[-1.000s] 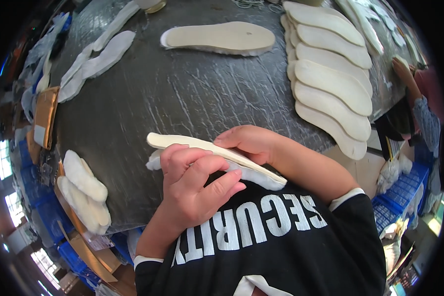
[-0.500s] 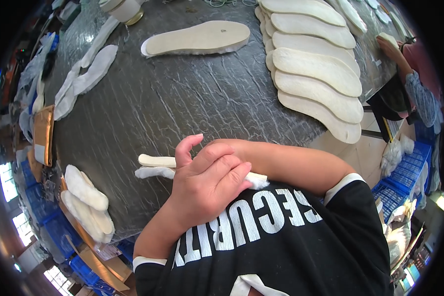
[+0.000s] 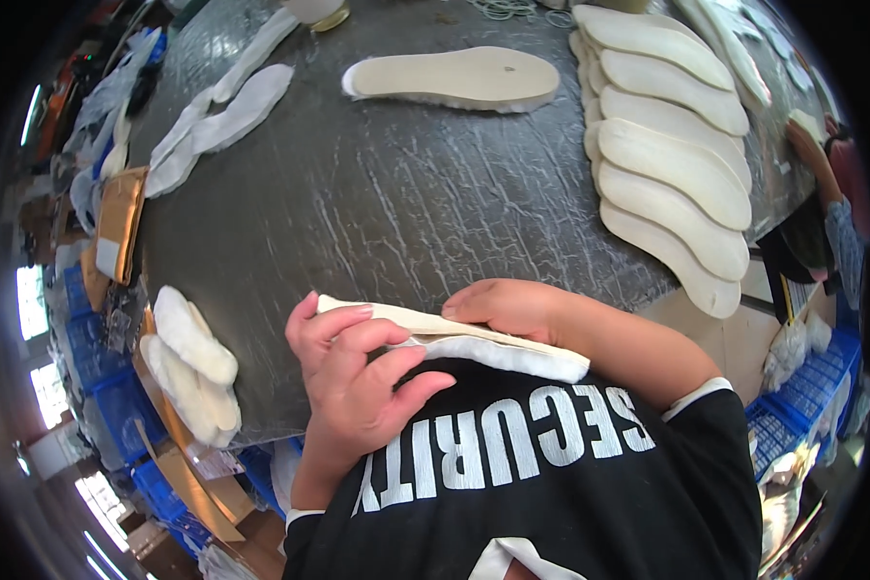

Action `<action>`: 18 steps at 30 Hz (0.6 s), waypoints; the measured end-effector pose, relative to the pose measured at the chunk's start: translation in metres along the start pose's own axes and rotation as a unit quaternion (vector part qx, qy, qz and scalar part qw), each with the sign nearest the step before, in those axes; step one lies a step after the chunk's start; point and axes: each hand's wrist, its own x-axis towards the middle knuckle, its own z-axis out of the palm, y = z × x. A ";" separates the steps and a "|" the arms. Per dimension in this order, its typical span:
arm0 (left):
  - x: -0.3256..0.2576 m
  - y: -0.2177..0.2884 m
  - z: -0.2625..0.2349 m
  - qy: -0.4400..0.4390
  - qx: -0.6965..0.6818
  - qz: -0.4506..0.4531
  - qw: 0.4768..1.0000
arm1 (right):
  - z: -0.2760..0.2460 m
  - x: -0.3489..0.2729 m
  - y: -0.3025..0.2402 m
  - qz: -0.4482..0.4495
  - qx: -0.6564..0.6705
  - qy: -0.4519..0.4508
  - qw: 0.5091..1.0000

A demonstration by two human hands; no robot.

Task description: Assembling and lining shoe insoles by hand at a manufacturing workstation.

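Close in front of my chest, a pair of long cream insoles (image 3: 541,356) with white fleece lies edge-on, slanting down to the right. My left hand (image 3: 362,372) has curled fingers around their left end, its thumb held off the fleece. At the upper edge, about mid-length, my right hand (image 3: 503,304) grips the insoles with its thumb on top; its other fingers are mostly hidden. A narrow gap shows between the cream layer and the fleecy one.
A single insole (image 3: 454,75) lies at the table's far side. Overlapping insoles (image 3: 672,150) form a row at right. White fleece strips (image 3: 232,126) lie far left, and fleecy insoles (image 3: 193,377) are stacked near left. Blue crates (image 3: 812,382) stand below at right, near another person's arm (image 3: 814,159).
My hands have moved apart: the left, formerly covering the right, now sits at the insoles' left end. More of the insoles shows, tilted down rightward. The whole view has shifted slightly.
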 end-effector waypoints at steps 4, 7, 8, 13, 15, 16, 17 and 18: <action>0.001 0.004 0.002 0.002 -0.012 -0.012 1.000 | 0.005 -0.008 -0.003 -0.006 -0.030 0.000 1.000; 0.001 0.002 0.003 -0.009 -0.015 -0.019 1.000 | 0.006 -0.008 -0.002 -0.011 -0.032 0.006 0.999; 0.001 0.001 0.004 -0.009 -0.021 -0.010 1.000 | 0.006 -0.006 0.000 -0.017 -0.019 0.010 1.000; 0.001 -0.001 0.007 -0.014 -0.028 0.000 1.000 | 0.010 -0.006 0.001 -0.022 -0.042 0.034 0.998; 0.004 -0.001 0.008 -0.021 -0.037 -0.008 0.999 | 0.011 -0.007 0.003 -0.034 -0.044 0.035 0.998; 0.004 -0.001 0.008 -0.021 -0.037 -0.008 0.999 | 0.011 -0.008 0.002 -0.034 -0.044 0.035 0.998; 0.003 -0.001 0.009 -0.020 -0.042 -0.007 0.999 | 0.012 -0.010 0.000 -0.035 -0.070 0.035 0.996; 0.003 -0.002 0.009 -0.019 -0.047 -0.007 0.999 | 0.012 -0.012 -0.001 -0.035 -0.095 0.035 0.994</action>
